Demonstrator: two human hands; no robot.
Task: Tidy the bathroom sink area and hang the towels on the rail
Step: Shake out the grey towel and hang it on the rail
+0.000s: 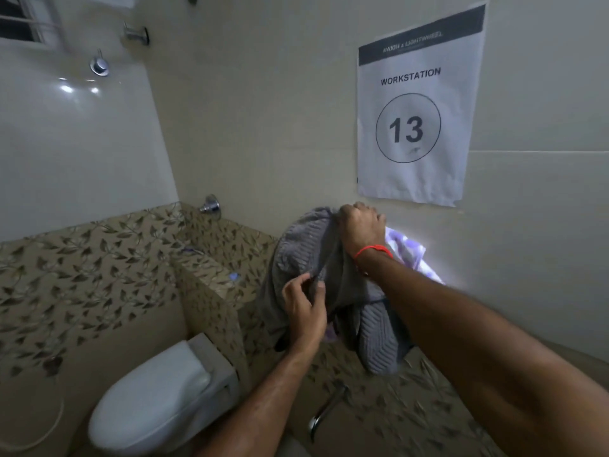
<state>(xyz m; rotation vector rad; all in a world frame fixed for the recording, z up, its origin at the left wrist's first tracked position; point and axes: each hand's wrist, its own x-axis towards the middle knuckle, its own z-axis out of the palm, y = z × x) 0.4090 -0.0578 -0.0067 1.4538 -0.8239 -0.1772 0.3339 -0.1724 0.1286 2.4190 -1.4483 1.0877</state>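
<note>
A grey ribbed towel (306, 255) hangs bunched against the beige wall, below the paper sign. My right hand (361, 225), with a red thread on its wrist, is closed on the towel's top edge. Lower down, my left hand (304, 311) pinches a fold of the same towel. A white and purple patterned cloth (408, 252) shows behind my right wrist, brightly lit. The rail itself is hidden behind the cloth. The towel's lower end (379, 344) droops toward the patterned wall tiles.
A white toilet (155, 404) with its lid down stands at lower left. A leaf-patterned tiled ledge (211, 268) runs beside it. A chrome tap (326, 410) juts out below the towel. A paper sign (415, 107) reading WORKSTATION 13 hangs above. Chrome fittings (211, 204) sit on the wall.
</note>
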